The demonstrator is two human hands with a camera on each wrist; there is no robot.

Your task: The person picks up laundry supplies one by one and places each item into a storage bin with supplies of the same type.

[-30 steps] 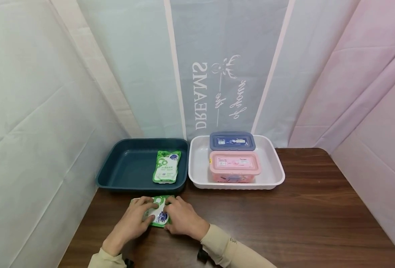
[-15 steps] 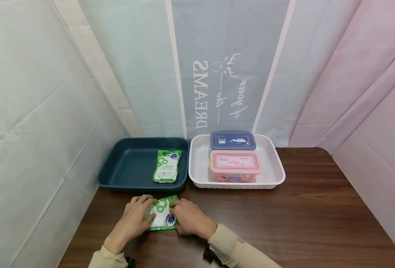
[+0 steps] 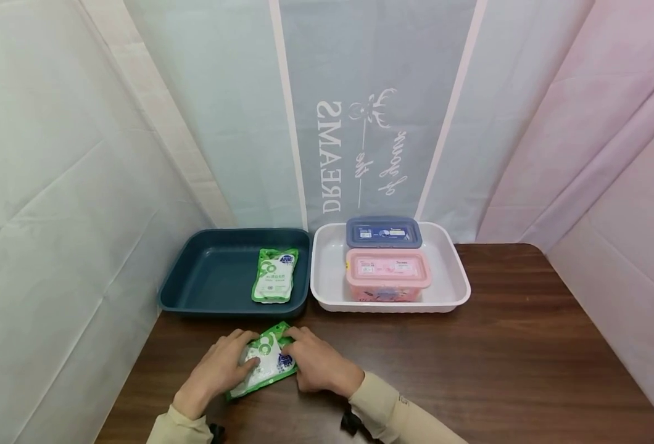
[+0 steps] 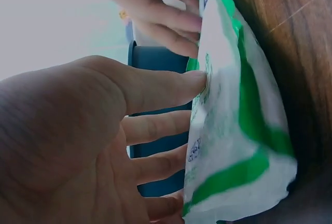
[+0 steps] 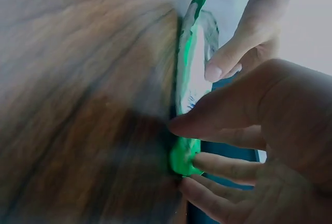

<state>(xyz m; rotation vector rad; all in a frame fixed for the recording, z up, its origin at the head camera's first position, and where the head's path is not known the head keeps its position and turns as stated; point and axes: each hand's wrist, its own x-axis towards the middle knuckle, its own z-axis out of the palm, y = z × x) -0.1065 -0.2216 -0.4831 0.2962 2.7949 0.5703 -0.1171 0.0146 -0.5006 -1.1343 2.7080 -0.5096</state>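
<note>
A green-and-white detergent pouch (image 3: 271, 365) lies flat on the table in front of the dark teal tray (image 3: 210, 277), set at a slant. My left hand (image 3: 218, 370) rests on its left part; in the left wrist view the thumb and straight fingers touch the printed face of the pouch (image 4: 220, 110). At the right end, my right hand (image 3: 321, 365) grips the pouch. The right wrist view has that thumb at the pouch's edge and fingers at its green end (image 5: 184, 156). A similar pouch (image 3: 274, 277) lies inside the teal tray, toward its right side.
Touching the teal tray on its right, a white tray (image 3: 329, 293) holds a pink lidded box (image 3: 388, 277) in front of a blue-lidded box (image 3: 384, 233). Both trays stand on the brown wooden table (image 3: 527, 345) against a printed curtain (image 3: 393, 123). Fabric walls border both sides.
The pouch has slid slightly right with my right hand and turned, its left end swinging toward the near edge. My left hand has barely moved. Trays and boxes are unchanged.
</note>
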